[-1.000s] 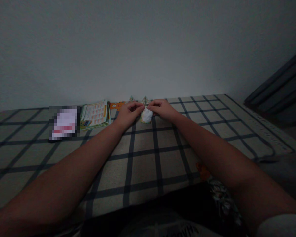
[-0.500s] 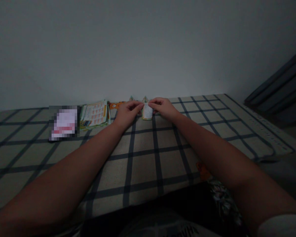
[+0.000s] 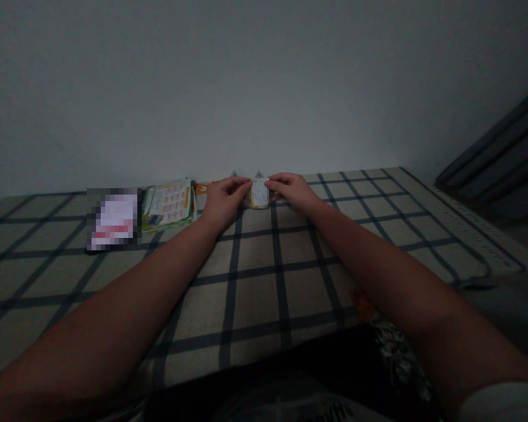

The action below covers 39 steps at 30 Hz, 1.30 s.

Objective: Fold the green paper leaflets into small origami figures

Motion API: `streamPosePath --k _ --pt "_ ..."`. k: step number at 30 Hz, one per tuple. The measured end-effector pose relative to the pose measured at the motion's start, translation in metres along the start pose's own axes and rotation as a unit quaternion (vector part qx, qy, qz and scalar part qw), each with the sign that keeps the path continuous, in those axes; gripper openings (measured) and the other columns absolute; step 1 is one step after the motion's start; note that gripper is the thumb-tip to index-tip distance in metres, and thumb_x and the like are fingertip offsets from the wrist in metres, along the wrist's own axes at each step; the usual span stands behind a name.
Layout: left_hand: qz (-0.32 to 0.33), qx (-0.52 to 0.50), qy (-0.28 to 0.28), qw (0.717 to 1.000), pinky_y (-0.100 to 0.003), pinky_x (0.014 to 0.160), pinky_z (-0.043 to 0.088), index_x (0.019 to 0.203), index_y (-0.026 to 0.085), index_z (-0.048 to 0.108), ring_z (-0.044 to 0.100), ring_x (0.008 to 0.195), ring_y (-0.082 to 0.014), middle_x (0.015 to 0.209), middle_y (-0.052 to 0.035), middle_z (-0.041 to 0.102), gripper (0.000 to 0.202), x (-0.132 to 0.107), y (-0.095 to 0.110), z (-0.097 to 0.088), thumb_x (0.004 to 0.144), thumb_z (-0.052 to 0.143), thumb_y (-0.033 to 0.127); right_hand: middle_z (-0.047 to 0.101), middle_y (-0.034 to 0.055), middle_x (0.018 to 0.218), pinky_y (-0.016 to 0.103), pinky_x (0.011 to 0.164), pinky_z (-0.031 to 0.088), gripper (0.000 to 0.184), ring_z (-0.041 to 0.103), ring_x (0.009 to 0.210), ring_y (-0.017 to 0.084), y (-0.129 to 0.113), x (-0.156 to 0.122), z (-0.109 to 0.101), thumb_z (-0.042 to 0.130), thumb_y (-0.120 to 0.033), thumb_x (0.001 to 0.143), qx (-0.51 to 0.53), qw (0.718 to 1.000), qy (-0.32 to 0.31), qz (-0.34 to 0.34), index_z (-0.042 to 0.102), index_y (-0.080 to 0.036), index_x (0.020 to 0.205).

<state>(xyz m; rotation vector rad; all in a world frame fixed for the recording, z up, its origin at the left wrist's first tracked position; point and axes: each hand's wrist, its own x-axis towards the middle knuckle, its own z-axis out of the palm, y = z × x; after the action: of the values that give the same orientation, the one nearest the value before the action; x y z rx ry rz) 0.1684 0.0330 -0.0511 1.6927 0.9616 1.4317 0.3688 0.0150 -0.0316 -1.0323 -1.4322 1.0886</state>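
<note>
Between my hands is a small piece of printed paper (image 3: 260, 194), pale with lines of text and a green-yellow lower edge. My left hand (image 3: 225, 201) pinches its left side between thumb and fingers. On the opposite side, my right hand (image 3: 293, 192) grips the upper right edge the same way. A pointed paper tip (image 3: 259, 174) shows just above the paper, and another small tip (image 3: 233, 174) pokes out behind my left hand. What these tips belong to is mostly hidden by my hands.
A stack of printed leaflets (image 3: 167, 204) lies left of my left arm, beside a pixelated flat item (image 3: 114, 220). A checked cloth (image 3: 255, 281) covers the table, which meets a plain wall (image 3: 264, 88). A dark curtain (image 3: 506, 158) hangs at the right.
The printed paper has shifted slightly up and to the left, with both hands still pinching it. My left hand has moved a little left; the leaflets stay put.
</note>
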Motion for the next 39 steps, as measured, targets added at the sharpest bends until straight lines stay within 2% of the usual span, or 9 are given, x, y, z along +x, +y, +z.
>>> streamPosePath --k 11,18,22,25,32,39 --pt "0.005 0.006 -0.002 1.0 -0.031 0.077 0.056 0.094 0.019 0.078 0.069 0.08 -0.0182 0.086 -0.0051 0.077 0.026 0.0 -0.0003 0.001 0.081 0.077 0.041 0.074 0.0042 0.087 0.025 0.066 0.058 0.012 0.066 0.077 0.014 0.0023 0.0018 0.0007 0.077 -0.03 0.084 -0.027 0.999 0.014 -0.015 0.072 -0.019 0.083" --pt "0.031 0.01 -0.001 0.999 -0.028 0.072 0.053 0.092 0.018 0.077 0.067 0.074 -0.0156 0.082 -0.0033 0.075 0.021 0.0008 0.0003 0.0019 0.082 0.074 0.035 0.073 0.0026 0.084 0.023 0.065 0.056 0.012 0.065 0.075 0.012 0.0021 0.0012 0.0013 0.077 -0.029 0.082 -0.008 1.0 0.016 -0.015 0.072 -0.017 0.084" --pt "0.038 0.014 0.02 0.999 -0.027 0.072 0.052 0.091 0.017 0.076 0.065 0.071 -0.0142 0.079 -0.0022 0.073 0.019 0.0022 -0.0008 0.0005 0.082 0.074 0.034 0.075 0.0034 0.092 0.025 0.073 0.056 0.012 0.066 0.079 0.013 0.004 0.0021 0.002 0.077 -0.027 0.082 0.026 1.0 -0.012 0.006 0.074 -0.018 0.09" --pt "0.042 0.008 0.03 0.999 -0.026 0.07 0.052 0.092 0.018 0.075 0.063 0.068 -0.0133 0.077 -0.0012 0.072 0.02 0.0023 -0.001 -0.0004 0.082 0.074 0.035 0.074 0.0037 0.089 0.026 0.074 0.054 0.013 0.065 0.078 0.013 0.005 0.0028 0.0013 0.078 -0.026 0.08 0.028 0.999 -0.022 0.013 0.074 -0.018 0.088" --pt "-0.006 -0.027 -0.02 0.999 -0.022 0.057 0.044 0.09 0.017 0.074 0.058 0.059 -0.0108 0.07 0.0001 0.068 0.022 0.0006 -0.0004 0.0031 0.077 0.078 0.035 0.068 0.0002 0.08 0.026 0.072 0.048 0.01 0.058 0.072 0.011 0.0051 0.0049 0.0007 0.074 -0.024 0.081 0.019 0.999 0.027 -0.018 0.068 -0.016 0.082" --pt "-0.034 -0.056 -0.028 0.997 -0.022 0.056 0.043 0.09 0.017 0.074 0.057 0.06 -0.0102 0.074 -0.0012 0.071 0.027 -0.0023 0.0031 0.0033 0.073 0.082 0.037 0.068 0.0015 0.079 0.026 0.069 0.046 0.011 0.058 0.071 0.012 -0.0015 0.0017 -0.0021 0.074 -0.025 0.082 -0.006 1.0 0.017 -0.001 0.07 -0.015 0.083"
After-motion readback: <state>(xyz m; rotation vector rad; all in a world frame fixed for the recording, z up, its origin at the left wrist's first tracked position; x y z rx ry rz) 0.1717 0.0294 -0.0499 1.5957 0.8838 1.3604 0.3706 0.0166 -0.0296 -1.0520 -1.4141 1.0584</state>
